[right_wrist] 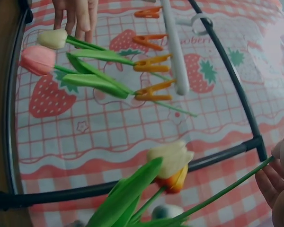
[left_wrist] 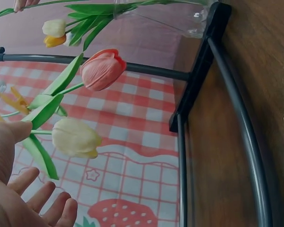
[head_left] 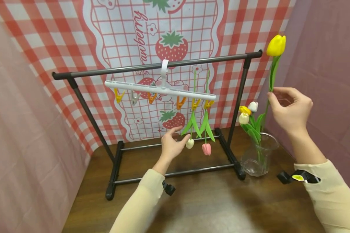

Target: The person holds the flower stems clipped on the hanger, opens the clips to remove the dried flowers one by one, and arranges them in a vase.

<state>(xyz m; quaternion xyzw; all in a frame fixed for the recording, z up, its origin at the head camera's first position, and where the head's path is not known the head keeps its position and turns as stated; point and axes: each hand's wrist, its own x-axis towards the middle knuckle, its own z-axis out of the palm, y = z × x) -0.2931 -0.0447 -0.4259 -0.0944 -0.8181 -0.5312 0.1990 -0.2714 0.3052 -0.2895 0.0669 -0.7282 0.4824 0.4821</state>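
My right hand [head_left: 293, 108] pinches the stem of a yellow tulip [head_left: 276, 46], held upright above the glass vase [head_left: 255, 161], with the lower stem reaching down toward the vase. In the vase stand a few more tulips, white ones [head_left: 244, 118] and a yellow-orange one [right_wrist: 176, 178]. My left hand [head_left: 172, 145] is beside a white tulip [head_left: 190, 143] that hangs upside down; in the left wrist view its fingers are spread and the thumb is near the stem. A pink tulip [head_left: 206, 149] hangs next to it. Yellow clips [head_left: 196, 104] on the white hanger [head_left: 140, 86] grip both hanging stems.
A black metal rack [head_left: 128, 69] stands on the wooden table [head_left: 215, 204] and carries the hanger by its hook. More clips, orange [head_left: 180, 103], grey [head_left: 135, 97] and yellow [head_left: 119, 95], dangle from it. A checked strawberry cloth [head_left: 61, 38] hangs behind, with pink curtains [head_left: 26, 136] at the sides.
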